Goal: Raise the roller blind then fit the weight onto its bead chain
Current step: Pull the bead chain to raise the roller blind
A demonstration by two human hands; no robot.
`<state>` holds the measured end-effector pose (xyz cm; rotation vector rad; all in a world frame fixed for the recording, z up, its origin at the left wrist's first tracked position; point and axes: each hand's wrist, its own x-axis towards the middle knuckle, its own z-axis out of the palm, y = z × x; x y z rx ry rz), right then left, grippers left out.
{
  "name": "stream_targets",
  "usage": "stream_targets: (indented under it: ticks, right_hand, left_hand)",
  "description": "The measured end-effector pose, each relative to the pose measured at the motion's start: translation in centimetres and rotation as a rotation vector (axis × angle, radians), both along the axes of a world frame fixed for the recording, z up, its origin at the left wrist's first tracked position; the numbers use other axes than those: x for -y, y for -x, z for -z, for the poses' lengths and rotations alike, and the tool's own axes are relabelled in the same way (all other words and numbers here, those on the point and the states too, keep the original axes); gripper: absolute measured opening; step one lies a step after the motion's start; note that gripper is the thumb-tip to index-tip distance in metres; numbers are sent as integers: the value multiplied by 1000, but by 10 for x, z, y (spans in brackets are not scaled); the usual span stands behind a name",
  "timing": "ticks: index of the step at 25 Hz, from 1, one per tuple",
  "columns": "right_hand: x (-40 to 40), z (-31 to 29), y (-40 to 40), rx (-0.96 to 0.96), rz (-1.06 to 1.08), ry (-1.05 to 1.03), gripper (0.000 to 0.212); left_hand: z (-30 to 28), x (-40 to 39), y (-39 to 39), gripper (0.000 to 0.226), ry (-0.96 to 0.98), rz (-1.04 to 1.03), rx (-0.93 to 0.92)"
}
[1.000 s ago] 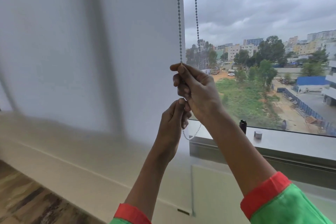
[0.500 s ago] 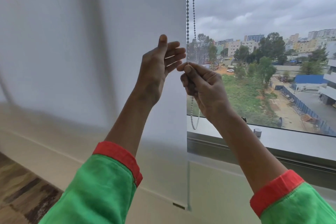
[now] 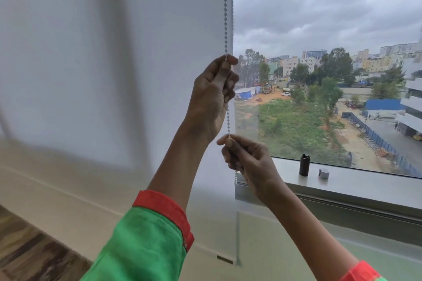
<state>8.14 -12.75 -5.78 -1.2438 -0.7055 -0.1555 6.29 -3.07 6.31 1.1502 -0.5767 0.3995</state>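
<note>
The white roller blind point(image 3: 114, 64) covers the left part of the window and hangs down to near the floor. Its bead chain point(image 3: 225, 7) runs down along the blind's right edge. My left hand point(image 3: 212, 98) is shut on the chain at about mid-height. My right hand point(image 3: 246, 159) pinches the same strand just below, near the sill. A black cylinder point(image 3: 304, 165), which may be the weight, stands on the window sill point(image 3: 365, 186), with a small grey piece point(image 3: 323, 173) beside it.
The bare glass at the right shows buildings, trees and a cloudy sky. A pale wall runs below the sill, and wood-patterned floor point(image 3: 27, 251) shows at the lower left.
My left hand went up and closed on the chain above my right hand. My right hand came down with the chain towards the sill.
</note>
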Motion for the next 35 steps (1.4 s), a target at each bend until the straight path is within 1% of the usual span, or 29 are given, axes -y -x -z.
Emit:
stream_targets:
  ticks: [3, 5, 7, 8, 9, 10, 12, 13, 15, 17, 20, 24, 28, 30, 32, 35]
  right_hand:
    - [13, 15, -6, -32, -40, 180, 22]
    - [22, 8, -8, -77, -23, 294, 34]
    - [27, -16, -10, -116, -2, 226, 52]
    - [28, -34, -11, -107, 8, 155, 55]
    - [28, -55, -10, -84, 16, 86, 53]
    - [26, -77, -7, -55, 24, 28, 47]
    - [16, -120, 3, -1, 23, -49, 33]
    - [9, -138, 10, 8, 8, -79, 30]
    - [-5, -161, 22, 8, -20, -126, 26]
    - [-15, -168, 25, 12, -31, -176, 24]
    - [-14, -156, 22, 36, -73, -220, 22]
    - [-8, -118, 20, 38, -128, -232, 22]
    - [1, -85, 22, 24, -113, -216, 21]
    - [5, -73, 24, 22, -90, -207, 18]
    - [7, -60, 25, 20, -66, -176, 18]
    - [9, -35, 26, -11, -40, -131, 18]
  left_hand:
    - [35, -7, 7, 24, -39, -45, -32]
    - [50, -14, 12, 25, -41, -69, -51]
    - [57, -20, 14, 24, -26, -88, -68]
    - [57, -20, 15, 24, -21, -93, -75]
    - [57, -19, 16, 24, -17, -96, -82]
    - [57, -17, 17, 24, -19, -95, -86]
    - [56, -8, 21, 24, -36, -82, -91]
    - [56, -4, 23, 23, -39, -74, -96]
    - [55, 2, 25, 23, -36, -67, -106]
    - [56, 4, 26, 24, -34, -59, -87]
    - [61, -1, 28, 27, -76, -54, -85]
    - [81, -12, 29, 32, -143, -7, -174]
    - [84, -21, 22, 30, -255, -89, -225]
    - [69, -25, 17, 35, -220, -127, -200]
    - [43, -26, 16, 37, -136, -124, -159]
    - [1, -19, 18, 30, -53, -20, -61]
